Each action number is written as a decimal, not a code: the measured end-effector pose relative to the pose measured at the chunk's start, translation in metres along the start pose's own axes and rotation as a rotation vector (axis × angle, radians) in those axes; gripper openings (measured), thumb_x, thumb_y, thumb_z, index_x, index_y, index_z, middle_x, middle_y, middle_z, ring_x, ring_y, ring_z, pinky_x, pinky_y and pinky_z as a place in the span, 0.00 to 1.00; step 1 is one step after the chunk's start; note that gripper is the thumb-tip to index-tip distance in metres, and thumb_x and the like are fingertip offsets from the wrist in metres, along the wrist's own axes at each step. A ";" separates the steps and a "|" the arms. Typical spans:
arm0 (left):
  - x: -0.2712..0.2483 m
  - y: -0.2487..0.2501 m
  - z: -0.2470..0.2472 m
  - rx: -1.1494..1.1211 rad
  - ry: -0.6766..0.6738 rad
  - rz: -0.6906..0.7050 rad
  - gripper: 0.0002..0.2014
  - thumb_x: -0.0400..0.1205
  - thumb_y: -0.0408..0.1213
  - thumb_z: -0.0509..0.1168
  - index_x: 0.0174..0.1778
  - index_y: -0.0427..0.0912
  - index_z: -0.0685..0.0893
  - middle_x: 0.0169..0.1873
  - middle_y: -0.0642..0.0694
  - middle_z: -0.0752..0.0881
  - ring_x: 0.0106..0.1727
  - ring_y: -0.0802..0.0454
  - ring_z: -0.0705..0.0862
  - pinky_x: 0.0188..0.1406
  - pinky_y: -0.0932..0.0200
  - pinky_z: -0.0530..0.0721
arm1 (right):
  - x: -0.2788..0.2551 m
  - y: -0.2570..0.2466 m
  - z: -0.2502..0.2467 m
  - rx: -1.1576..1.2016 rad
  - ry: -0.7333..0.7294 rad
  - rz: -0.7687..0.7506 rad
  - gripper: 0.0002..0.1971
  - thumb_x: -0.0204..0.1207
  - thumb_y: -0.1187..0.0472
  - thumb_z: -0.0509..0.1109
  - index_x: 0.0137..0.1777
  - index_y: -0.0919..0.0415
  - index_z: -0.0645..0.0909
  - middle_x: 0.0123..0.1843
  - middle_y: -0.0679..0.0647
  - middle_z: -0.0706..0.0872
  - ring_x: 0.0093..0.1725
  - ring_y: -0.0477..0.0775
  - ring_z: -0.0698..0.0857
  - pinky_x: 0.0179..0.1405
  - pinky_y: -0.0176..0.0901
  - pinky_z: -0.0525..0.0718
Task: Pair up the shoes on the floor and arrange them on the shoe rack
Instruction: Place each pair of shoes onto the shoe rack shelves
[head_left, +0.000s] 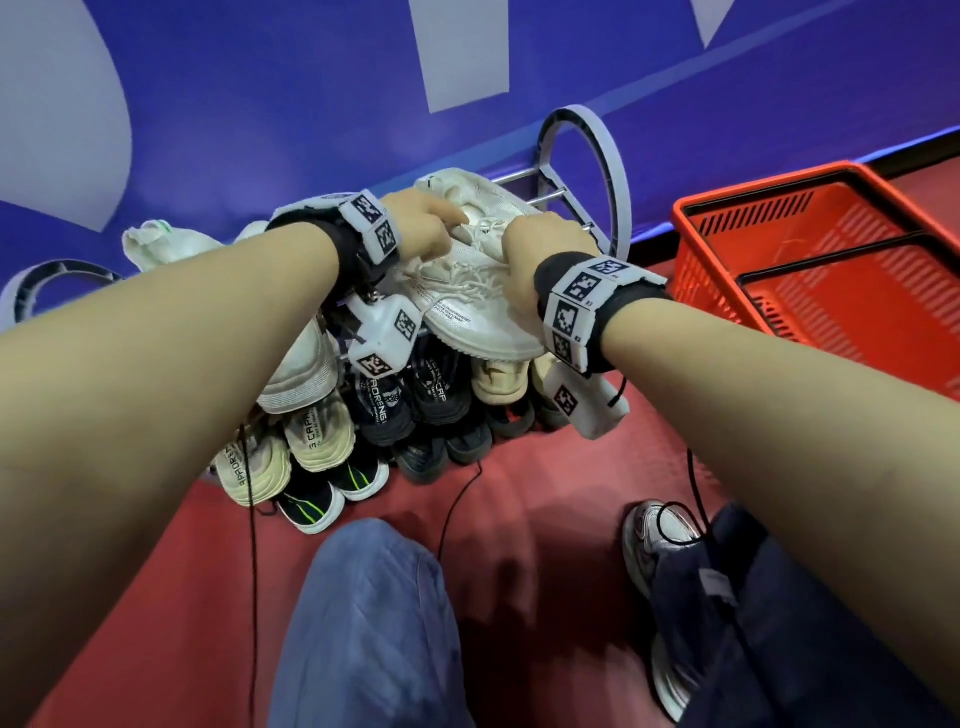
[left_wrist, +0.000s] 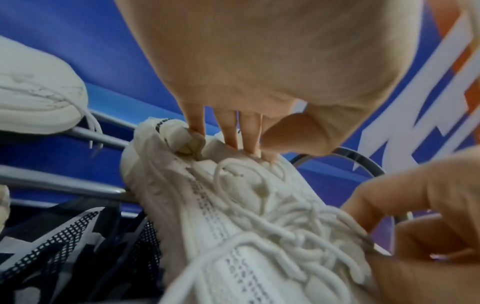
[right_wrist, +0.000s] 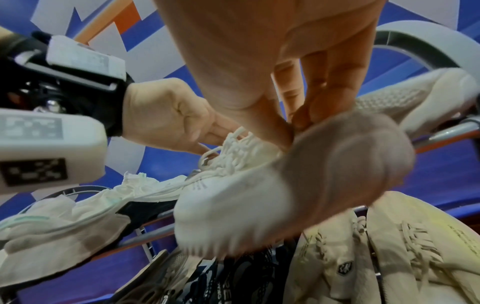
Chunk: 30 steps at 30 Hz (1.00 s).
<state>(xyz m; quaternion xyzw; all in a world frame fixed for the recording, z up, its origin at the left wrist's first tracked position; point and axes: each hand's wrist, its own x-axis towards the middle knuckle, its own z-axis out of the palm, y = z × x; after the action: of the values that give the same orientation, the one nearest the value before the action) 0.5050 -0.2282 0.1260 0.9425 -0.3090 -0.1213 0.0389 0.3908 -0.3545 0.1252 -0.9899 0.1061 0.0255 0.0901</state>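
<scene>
Both hands, left hand and right hand, pinch the white sneaker onto the shoe rack's top bars; next, probably square it beside its mate.

In the head view both forearms cover much of the shoe rack, and the left hand hides the white sneaker's collar. The right hand's fingertips are out of sight behind it. In the right wrist view the sneaker's toe is blurred, and print on lower shoes is unreadable.
</scene>
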 end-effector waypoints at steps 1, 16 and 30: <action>0.000 0.001 -0.001 0.038 0.014 0.010 0.30 0.75 0.22 0.60 0.72 0.48 0.79 0.67 0.48 0.82 0.62 0.48 0.80 0.51 0.59 0.79 | 0.000 0.000 0.001 0.012 0.010 -0.006 0.05 0.74 0.68 0.64 0.39 0.61 0.72 0.33 0.52 0.72 0.35 0.58 0.77 0.35 0.48 0.75; -0.016 0.009 -0.006 0.591 0.162 0.143 0.04 0.79 0.36 0.60 0.48 0.43 0.75 0.42 0.46 0.81 0.38 0.43 0.75 0.34 0.52 0.70 | 0.017 0.004 0.005 -0.053 0.099 -0.009 0.14 0.74 0.68 0.66 0.59 0.59 0.81 0.62 0.59 0.77 0.54 0.64 0.79 0.48 0.56 0.81; -0.034 0.027 0.030 0.046 0.129 -0.204 0.16 0.83 0.41 0.62 0.31 0.39 0.72 0.38 0.39 0.84 0.39 0.43 0.81 0.23 0.59 0.66 | 0.014 0.011 0.014 0.220 0.030 0.124 0.14 0.75 0.62 0.62 0.59 0.59 0.80 0.62 0.61 0.81 0.54 0.65 0.82 0.41 0.46 0.79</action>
<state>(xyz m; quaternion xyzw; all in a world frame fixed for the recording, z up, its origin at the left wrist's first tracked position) 0.4553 -0.2302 0.1082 0.9755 -0.2110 -0.0564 0.0244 0.4016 -0.3649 0.1088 -0.9658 0.1708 0.0044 0.1949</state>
